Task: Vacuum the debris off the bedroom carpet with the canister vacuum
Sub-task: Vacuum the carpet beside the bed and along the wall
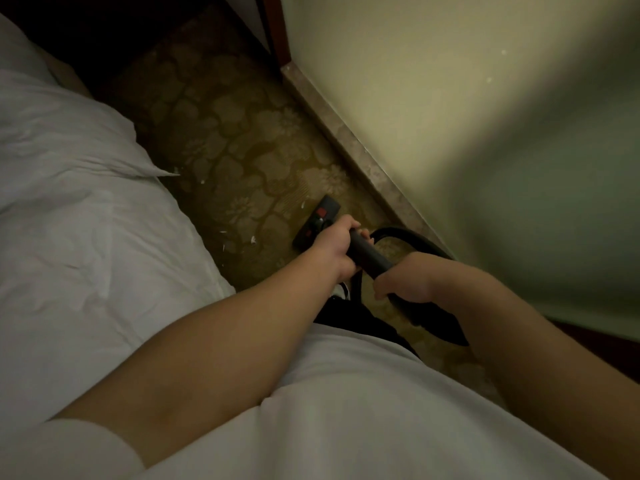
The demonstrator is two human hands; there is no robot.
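A black vacuum wand (367,255) runs from my hands down to a dark floor head (317,221) with red marks, flat on the patterned brown carpet (242,140). My left hand (334,247) grips the wand's upper part. My right hand (403,277) grips the handle end where the black hose (401,233) loops off to the right. Small white bits of debris (252,239) lie on the carpet left of the floor head and near the bed's corner. The canister is out of view.
A bed with a white duvet (86,209) fills the left side. A pale wall (433,98) with a stone skirting (346,140) bounds the right. The carpet strip between them is narrow. Dark wooden furniture (273,29) stands at the far end.
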